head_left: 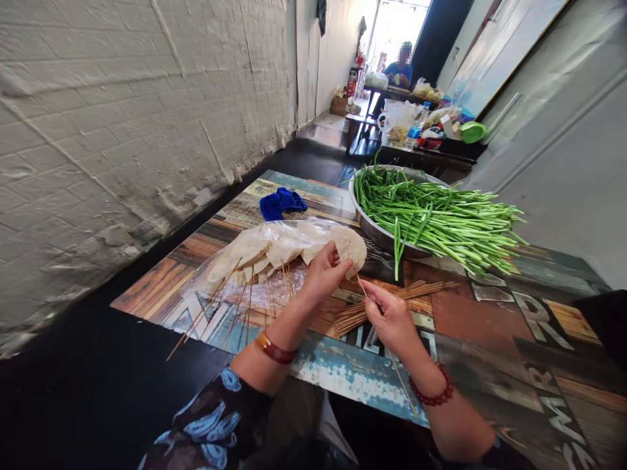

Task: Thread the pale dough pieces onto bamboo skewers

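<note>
My left hand [327,269] pinches a thin, round, beige sheet of food [349,247], whose exact kind I cannot make out. In my right hand [392,318] is a bamboo skewer [361,284], its upper end at the sheet's lower edge; whether the tip has gone in is unclear. The skewer's tail runs out below the right hand. Left of my hands, more beige sheets [240,256] lie piled on a clear plastic bag [196,284], with several skewers [249,307] sticking out of them toward me. Loose skewers [416,290] lie in a bundle behind my right hand.
A metal basin [362,219] heaped with long green stalks [441,222] stands at the table's back right. A blue cloth [283,203] lies behind the sheets on the patterned table [470,333]. Farther back, a person [399,72] sits beyond a cluttered table. A white wall runs along the left.
</note>
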Action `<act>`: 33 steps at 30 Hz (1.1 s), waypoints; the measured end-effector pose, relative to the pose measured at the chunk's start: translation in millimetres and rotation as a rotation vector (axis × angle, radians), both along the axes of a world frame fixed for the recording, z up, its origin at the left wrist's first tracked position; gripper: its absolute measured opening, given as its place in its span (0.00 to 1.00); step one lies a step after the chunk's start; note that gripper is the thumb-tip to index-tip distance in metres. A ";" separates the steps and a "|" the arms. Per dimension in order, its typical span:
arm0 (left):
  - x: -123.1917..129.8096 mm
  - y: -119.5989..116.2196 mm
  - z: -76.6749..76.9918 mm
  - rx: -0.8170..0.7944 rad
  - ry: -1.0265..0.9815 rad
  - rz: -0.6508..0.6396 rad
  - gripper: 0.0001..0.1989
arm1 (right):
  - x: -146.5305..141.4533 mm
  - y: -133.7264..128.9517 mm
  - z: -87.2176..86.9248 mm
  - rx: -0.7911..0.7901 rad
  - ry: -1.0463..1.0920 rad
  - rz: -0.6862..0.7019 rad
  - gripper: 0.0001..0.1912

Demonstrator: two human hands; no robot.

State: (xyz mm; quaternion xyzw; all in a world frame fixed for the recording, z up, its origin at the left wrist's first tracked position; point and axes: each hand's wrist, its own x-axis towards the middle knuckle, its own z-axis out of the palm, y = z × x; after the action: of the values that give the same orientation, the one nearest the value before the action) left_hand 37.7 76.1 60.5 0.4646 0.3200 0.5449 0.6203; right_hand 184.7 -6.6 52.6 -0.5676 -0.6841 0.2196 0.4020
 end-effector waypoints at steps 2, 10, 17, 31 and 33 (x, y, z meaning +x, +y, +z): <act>0.2 -0.8 1.5 0.003 -0.004 -0.004 0.21 | 0.8 1.0 -1.7 0.014 0.010 -0.009 0.21; -0.2 -3.9 12.8 -0.092 -0.088 0.000 0.20 | 1.4 2.2 -1.6 0.040 0.011 -0.003 0.21; -1.6 -3.4 17.6 -0.208 -0.191 0.021 0.25 | 2.1 0.0 2.0 0.044 0.029 0.028 0.22; -7.0 -3.8 16.1 -0.237 -0.248 -0.060 0.26 | 8.6 1.5 8.2 -0.036 0.157 0.108 0.20; -7.4 -4.2 17.3 -0.249 -0.255 -0.064 0.26 | 9.6 1.2 9.4 -0.063 0.173 0.128 0.20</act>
State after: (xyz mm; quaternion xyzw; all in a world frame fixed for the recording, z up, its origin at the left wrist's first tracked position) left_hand 30.3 71.9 77.8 0.3215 0.2888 0.5354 0.7257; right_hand 194.3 -5.4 62.0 -0.5140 -0.6745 0.3143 0.4267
